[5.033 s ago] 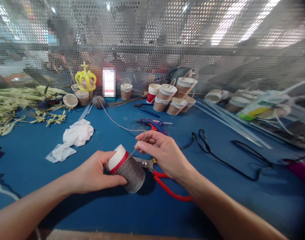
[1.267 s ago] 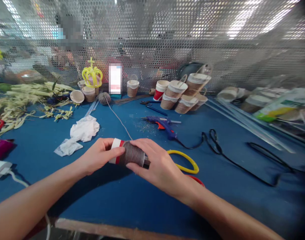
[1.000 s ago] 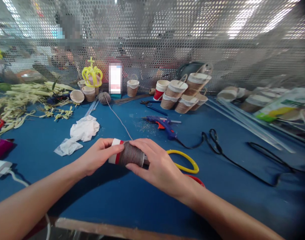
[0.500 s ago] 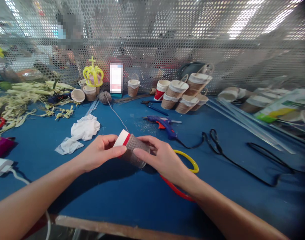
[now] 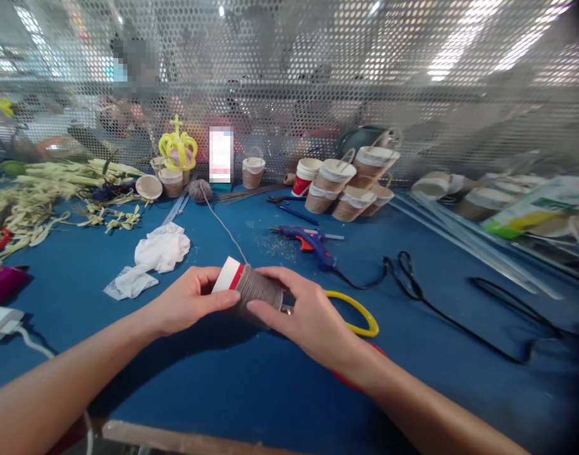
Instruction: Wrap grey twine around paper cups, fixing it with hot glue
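Note:
Between my hands a paper cup lies tilted on its side, wound in grey yarn, with a red band and white rim bare at its left end. My left hand grips the rim end, thumb at the front. My right hand is wrapped round the yarn-covered part, its thumb over the windings and the far fingers partly hidden. From the cup a strand of yarn runs back to a grey yarn ball. Scissors with a yellow handle and a red one lie partly under my right hand and forearm.
A blue glue gun lies beyond my right hand, its black cord trailing right. Brown wrapped cups are stacked behind it. Crumpled white lace lies left, near pale plant-like strips. A perforated metal screen closes the back.
The cup has turned slightly in my hands, and my right thumb sits a little farther left over the yarn. The whole view has shifted slightly downward.

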`<state>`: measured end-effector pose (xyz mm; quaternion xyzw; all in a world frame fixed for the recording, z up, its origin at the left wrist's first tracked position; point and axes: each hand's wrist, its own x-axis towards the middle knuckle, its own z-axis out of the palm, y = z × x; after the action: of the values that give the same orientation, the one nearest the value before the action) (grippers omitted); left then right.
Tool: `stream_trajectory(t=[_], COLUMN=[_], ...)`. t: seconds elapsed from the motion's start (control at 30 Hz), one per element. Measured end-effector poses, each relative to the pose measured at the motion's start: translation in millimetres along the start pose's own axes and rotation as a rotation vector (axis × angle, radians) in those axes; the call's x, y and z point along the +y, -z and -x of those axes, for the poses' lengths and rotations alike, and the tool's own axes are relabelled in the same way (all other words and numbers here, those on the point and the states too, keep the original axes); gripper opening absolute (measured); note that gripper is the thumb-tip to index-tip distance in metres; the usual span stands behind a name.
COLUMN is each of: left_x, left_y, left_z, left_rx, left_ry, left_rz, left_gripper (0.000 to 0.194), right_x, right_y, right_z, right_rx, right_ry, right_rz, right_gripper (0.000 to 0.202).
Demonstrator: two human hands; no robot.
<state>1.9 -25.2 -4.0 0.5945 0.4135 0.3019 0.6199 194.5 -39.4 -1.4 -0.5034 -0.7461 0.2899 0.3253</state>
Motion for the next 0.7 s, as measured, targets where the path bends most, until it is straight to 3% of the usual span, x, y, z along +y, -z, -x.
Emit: stream_trajectory(t=[0.2, 0.43, 0.57, 0.7], left_x=[1.7, 0.5, 2.1, 4.6], left_y=[-3.0, -3.5, -5.2, -7.8], left_z=[-1.0, -1.7, 1.8, 7.4], left_rx=[0.046, 0.076, 0.027, -0.084], left_ry=[0.043, 0.025, -0.022, -0.035], left_rz=[0.067, 0.106, 0.015, -0.150], left_gripper=[0.021, 0.021, 0.021, 0.021], right_x=[-0.3, 0.8, 2.5, 2.6], right_y=[-5.0, -6.3, -1.1, 4.4], right_z=[3.4, 4.7, 2.1, -2.8], right_rx=[0.033, 0.084, 0.034, -0.151], right_ry=[0.244, 0.403, 0.262, 0.038], right_rz=[0.150, 0.289, 0.136, -0.092], right_gripper=[0.040, 0.044, 0.041, 0.037])
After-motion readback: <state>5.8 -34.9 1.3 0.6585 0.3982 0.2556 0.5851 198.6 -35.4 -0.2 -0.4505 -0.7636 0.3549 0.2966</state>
